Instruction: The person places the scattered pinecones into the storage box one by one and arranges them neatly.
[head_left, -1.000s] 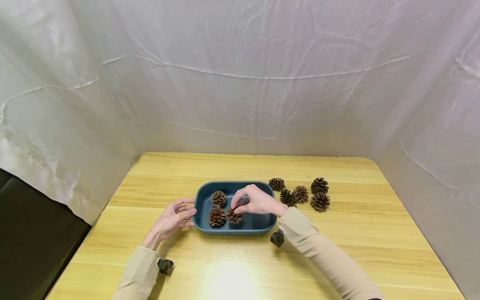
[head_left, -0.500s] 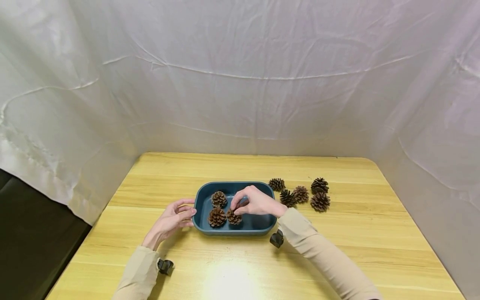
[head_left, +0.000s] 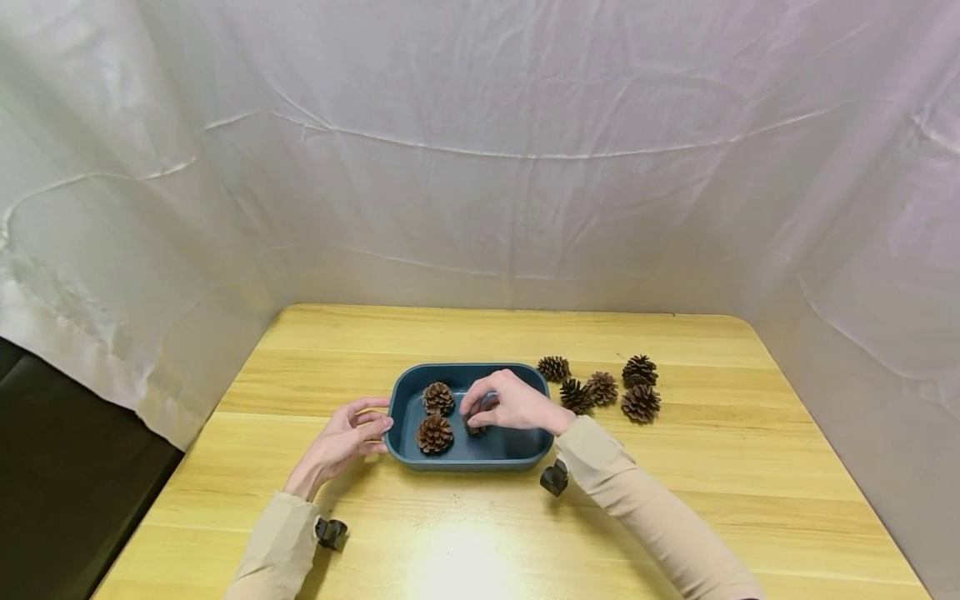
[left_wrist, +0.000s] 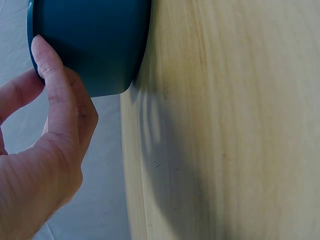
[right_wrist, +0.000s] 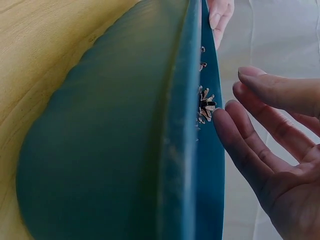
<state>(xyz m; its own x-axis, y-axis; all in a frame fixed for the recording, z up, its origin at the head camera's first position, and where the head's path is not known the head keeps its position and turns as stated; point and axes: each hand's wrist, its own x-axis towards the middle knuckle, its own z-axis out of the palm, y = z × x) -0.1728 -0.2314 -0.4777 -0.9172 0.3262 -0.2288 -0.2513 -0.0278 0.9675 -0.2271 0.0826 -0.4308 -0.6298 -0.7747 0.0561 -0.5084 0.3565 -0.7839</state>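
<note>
My right hand is over the blue baking dish in the head view, fingers pointing down. A pine cone sits under its fingertips, partly hidden by them. In the right wrist view the fingers are spread apart, one fingertip right beside a pine cone seen past the dish rim. Two more pine cones stand one behind the other at the left inside the dish. My left hand touches the dish's left end, fingertips at the rim in the left wrist view.
Several loose pine cones lie on the wooden table, right of the dish and behind my right forearm. Pale cloth hangs round the back and sides. A dark surface shows at the lower left.
The pine cone under my right fingertips has tipped and shifted slightly right, apart from its neighbour, and my fingers cover more of it. My left hand and the dish keep their places.
</note>
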